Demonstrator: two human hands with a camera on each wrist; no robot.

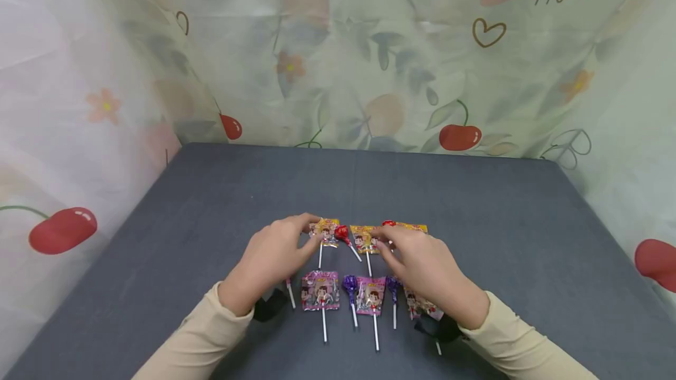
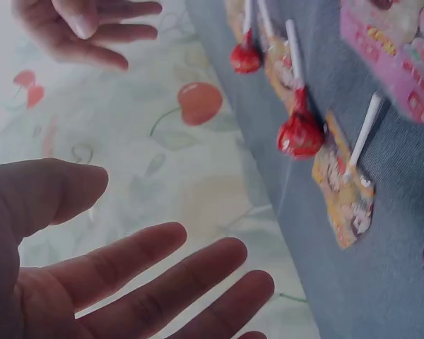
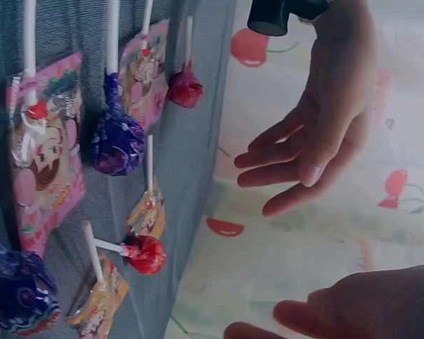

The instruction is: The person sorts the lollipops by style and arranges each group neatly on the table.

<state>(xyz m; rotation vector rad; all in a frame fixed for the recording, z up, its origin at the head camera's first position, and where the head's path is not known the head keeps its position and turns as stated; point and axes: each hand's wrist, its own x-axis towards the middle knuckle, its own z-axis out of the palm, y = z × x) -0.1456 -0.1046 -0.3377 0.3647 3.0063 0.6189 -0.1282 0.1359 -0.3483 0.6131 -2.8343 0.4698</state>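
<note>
Left hand (image 1: 277,252), right hand (image 1: 426,258) — fingers parted, empty — over wrapped lollipops (image 1: 320,293); likely arranging; next move probably needs a pinch.

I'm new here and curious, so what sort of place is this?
It looks like a screened-off tabletop spot, perhaps for filming: cherry-printed fabric hangs behind and on both sides of a dark table, where wrapped lollipops lie in rows.

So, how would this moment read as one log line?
left hand: holds nothing | right hand: holds nothing | lollipops: two rows on grey table
</note>
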